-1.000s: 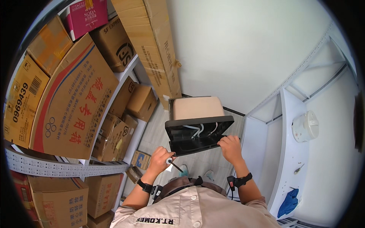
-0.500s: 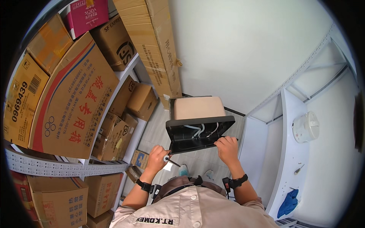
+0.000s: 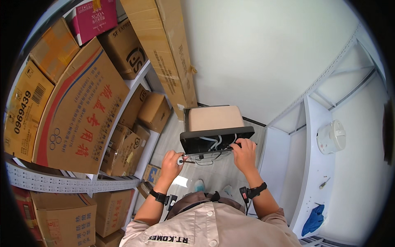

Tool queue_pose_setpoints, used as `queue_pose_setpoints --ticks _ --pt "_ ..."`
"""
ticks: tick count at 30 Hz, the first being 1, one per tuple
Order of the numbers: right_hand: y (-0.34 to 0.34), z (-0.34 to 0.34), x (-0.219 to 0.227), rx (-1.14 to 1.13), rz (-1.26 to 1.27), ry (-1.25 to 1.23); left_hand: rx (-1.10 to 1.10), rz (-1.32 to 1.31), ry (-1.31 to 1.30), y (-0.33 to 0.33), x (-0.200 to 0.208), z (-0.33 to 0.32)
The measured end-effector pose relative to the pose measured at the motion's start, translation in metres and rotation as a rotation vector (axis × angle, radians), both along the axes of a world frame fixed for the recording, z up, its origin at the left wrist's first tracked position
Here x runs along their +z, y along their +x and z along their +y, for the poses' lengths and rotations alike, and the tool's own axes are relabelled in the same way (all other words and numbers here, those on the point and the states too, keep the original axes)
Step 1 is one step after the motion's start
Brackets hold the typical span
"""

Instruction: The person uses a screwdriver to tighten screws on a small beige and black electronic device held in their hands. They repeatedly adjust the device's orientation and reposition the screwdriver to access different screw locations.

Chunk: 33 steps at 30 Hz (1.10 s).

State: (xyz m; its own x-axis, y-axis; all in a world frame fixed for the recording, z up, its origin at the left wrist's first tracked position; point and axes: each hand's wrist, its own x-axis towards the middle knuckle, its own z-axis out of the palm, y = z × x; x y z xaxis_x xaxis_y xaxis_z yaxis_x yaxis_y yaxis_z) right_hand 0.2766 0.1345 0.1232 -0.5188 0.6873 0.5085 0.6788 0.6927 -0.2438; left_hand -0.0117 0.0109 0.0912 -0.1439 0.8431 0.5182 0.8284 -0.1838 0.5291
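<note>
A boxy appliance with a beige body and a black frame stands on the floor in front of me. Its near end is uncovered, showing pale tubes in the dark inside. A black panel hangs across that end, its outer side toward me and a thin wire loop below it. My left hand is closed at the panel's left edge and also holds a screwdriver with a pale handle and dark shaft. My right hand grips the panel's right end, fingertips at its upper edge.
Shelves on the left carry several cardboard boxes; a tall carton leans behind them. On the right-hand white shelf are a white rice cooker, a small screwdriver and a blue cloth. A white wall stands behind the appliance.
The panel has tilted up toward the appliance, so its inner face no longer shows. My right hand has risen slightly, and the screwdriver's shaft has swung from pointing down-right to nearly level.
</note>
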Motion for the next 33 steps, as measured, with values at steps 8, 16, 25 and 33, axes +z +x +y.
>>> queue_pose_setpoints --ticks 8,16,25,33 --pt "-0.009 0.013 -0.009 -0.067 0.04 0.117 0.095 -0.029 -0.007 0.002 0.007 0.019" --pt "-0.017 0.031 -0.008 -0.058 0.004 0.115 0.231 -0.016 -0.116 0.0 -0.01 0.026" --pt "-0.018 0.033 -0.007 -0.087 -0.023 0.11 0.027 0.026 -0.044 -0.012 0.023 0.049" --pt "-0.018 0.037 0.001 -0.091 -0.056 0.106 -0.086 -0.03 -0.269 -0.025 0.045 0.071"
